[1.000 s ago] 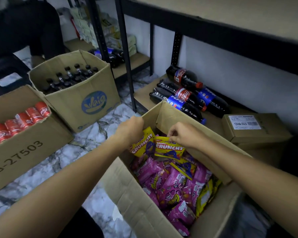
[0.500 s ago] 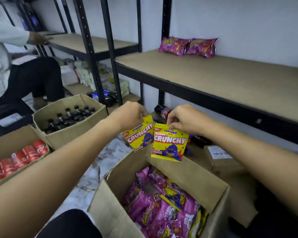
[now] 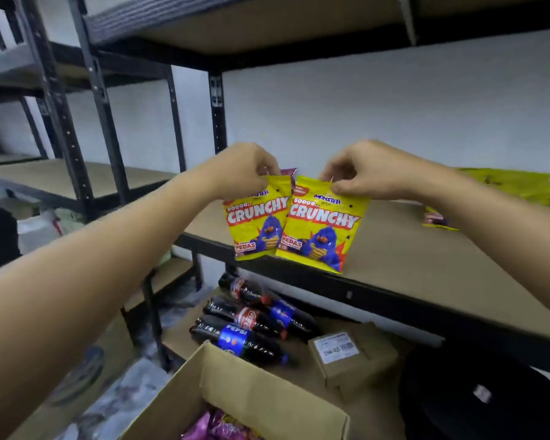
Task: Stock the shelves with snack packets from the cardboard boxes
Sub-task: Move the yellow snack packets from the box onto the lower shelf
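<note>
I had lifted both yellow packets from the cardboard box (image 3: 267,398) to mid-frame; my left hand (image 3: 242,169) pinched the left packet (image 3: 256,223), my right hand (image 3: 365,171) the right packet (image 3: 323,227), above the shelf (image 3: 426,258) edge, ready for placing.

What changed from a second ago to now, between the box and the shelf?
Both hands lifted out of the box, each carrying a yellow packet up to the shelf. The left hand still pinches the left packet by its top, the right hand the right packet; their bottoms now reach the shelf's front edge. Neither grip changed. The bottles below lie as before.
</note>
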